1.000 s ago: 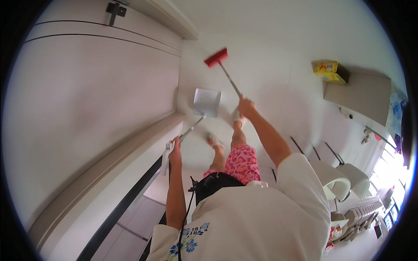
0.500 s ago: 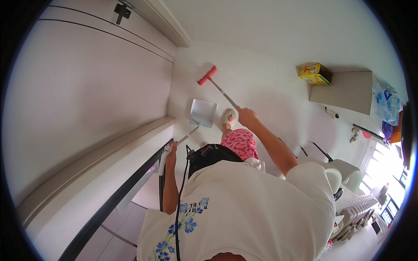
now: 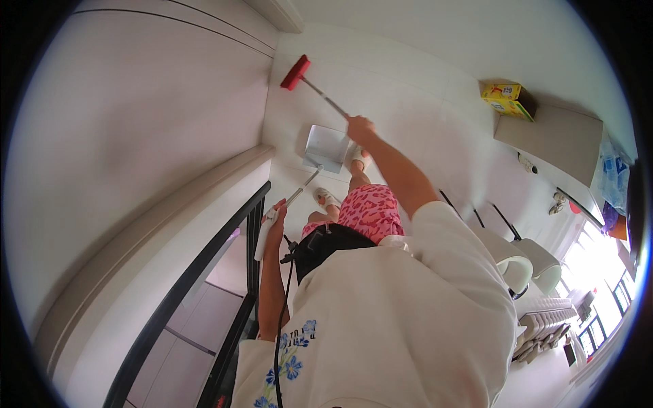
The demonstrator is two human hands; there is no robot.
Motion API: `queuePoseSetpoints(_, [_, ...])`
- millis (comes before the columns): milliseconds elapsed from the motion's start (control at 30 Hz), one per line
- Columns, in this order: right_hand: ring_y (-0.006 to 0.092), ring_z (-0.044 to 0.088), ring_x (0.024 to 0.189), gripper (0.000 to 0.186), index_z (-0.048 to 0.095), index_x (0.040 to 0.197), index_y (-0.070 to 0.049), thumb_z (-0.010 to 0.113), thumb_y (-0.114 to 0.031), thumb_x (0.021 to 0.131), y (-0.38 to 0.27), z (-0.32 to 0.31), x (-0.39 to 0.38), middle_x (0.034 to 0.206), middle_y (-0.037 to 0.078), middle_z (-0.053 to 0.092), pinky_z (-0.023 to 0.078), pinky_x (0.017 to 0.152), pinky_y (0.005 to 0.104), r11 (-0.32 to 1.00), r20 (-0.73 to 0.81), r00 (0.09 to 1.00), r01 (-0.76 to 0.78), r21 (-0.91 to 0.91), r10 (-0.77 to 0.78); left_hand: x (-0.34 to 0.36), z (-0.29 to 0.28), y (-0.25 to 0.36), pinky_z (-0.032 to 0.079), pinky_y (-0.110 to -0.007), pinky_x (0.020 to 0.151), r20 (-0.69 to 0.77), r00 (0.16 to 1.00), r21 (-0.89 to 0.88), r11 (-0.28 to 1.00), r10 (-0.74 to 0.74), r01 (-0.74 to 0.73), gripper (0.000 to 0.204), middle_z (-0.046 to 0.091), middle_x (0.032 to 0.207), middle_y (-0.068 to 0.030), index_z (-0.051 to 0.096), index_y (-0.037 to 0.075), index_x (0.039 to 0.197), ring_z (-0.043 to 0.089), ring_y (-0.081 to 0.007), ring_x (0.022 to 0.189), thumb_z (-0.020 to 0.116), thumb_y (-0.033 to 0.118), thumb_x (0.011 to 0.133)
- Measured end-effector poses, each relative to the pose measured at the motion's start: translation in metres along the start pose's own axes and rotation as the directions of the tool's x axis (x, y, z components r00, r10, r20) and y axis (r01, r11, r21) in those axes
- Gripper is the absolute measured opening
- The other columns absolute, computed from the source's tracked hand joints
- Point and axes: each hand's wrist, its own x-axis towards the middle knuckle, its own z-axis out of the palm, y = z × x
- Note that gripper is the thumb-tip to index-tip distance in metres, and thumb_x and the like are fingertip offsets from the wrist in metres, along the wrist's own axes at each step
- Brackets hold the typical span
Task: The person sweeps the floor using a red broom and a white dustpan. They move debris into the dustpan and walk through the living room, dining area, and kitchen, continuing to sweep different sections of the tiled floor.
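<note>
My right hand [image 3: 360,128] is wrapped round the pale handle of a broom [image 3: 295,73], with my arm stretched forward. Its red head is beyond the dustpan, over the pale floor near the left wall; whether the bristles touch the floor I cannot tell. In my left hand [image 3: 275,215] I grip the long handle of a dustpan [image 3: 326,146]. The light grey pan lies on the floor just ahead of my feet, and nothing can be made out inside it. One slipper [image 3: 361,158] is close to the pan's right side, the other behind it.
A white wall with a raised ledge [image 3: 224,177] runs along my left, beside a black-framed door [image 3: 197,272]. To the right are a cabinet [image 3: 547,136] with a yellow box [image 3: 508,102] at its end, some shoes [image 3: 526,163], and pale chairs [image 3: 507,262]. A cable hangs down my front.
The broom head has swung farther away and to the left, with my right hand following. My left hand still holds the dustpan. The view has shifted, and my second slipper shows more fully.
</note>
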Motion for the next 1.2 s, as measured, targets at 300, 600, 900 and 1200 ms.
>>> queuePoseSetpoints(300, [0.0304,0.066,0.063,0.054,0.042,0.141,-0.019,0.038,-0.014,0.087,0.115,-0.009,-0.148,0.087,0.019,0.066,0.054,0.054,0.0426,0.953,0.200,0.953,-0.261,0.152,0.229,0.045,-0.020,-0.045,0.048,-0.033,0.081,0.018,0.978,0.090,0.974,0.206,-0.207,0.031,0.069,0.095,-0.0099,0.070,0.005,0.105,0.063,-0.0174,0.087,0.062,0.031,0.092])
queuePoseSetpoints(600, [0.0153,0.047,0.044,0.052,0.039,0.141,-0.007,0.044,-0.021,0.091,0.075,0.013,-0.243,0.060,0.007,0.049,0.042,0.039,0.0314,0.280,0.166,0.948,-0.243,0.929,0.272,0.139,-0.015,-0.027,0.047,-0.035,0.080,0.003,0.967,0.106,0.962,0.255,-0.254,0.036,0.069,0.092,-0.0145,0.069,0.000,0.099,0.064,-0.0256,0.088,0.063,0.035,0.090])
queuePoseSetpoints(900, [0.0186,0.050,0.043,0.029,0.048,0.110,0.001,0.041,-0.020,0.090,0.012,0.087,-0.166,0.058,0.009,0.051,0.042,0.039,0.0354,0.452,0.094,0.942,-0.240,0.859,0.322,0.213,-0.020,-0.035,0.047,-0.039,0.074,-0.049,0.847,0.113,0.846,0.529,-0.522,0.031,0.068,0.084,-0.0160,0.068,-0.002,0.090,0.063,-0.0289,0.081,0.070,0.028,0.084])
queuePoseSetpoints(1200, [0.0066,0.039,0.047,0.041,0.045,0.134,-0.016,0.047,-0.028,0.095,0.008,0.026,-0.312,0.065,-0.001,0.042,0.034,0.041,0.0223,-0.046,0.492,0.869,-0.490,0.871,0.056,0.213,-0.035,-0.041,0.048,-0.040,0.075,-0.095,0.872,0.152,0.873,0.480,-0.464,0.038,0.068,0.087,-0.0185,0.067,-0.001,0.092,0.064,-0.0341,0.083,0.071,0.035,0.081])
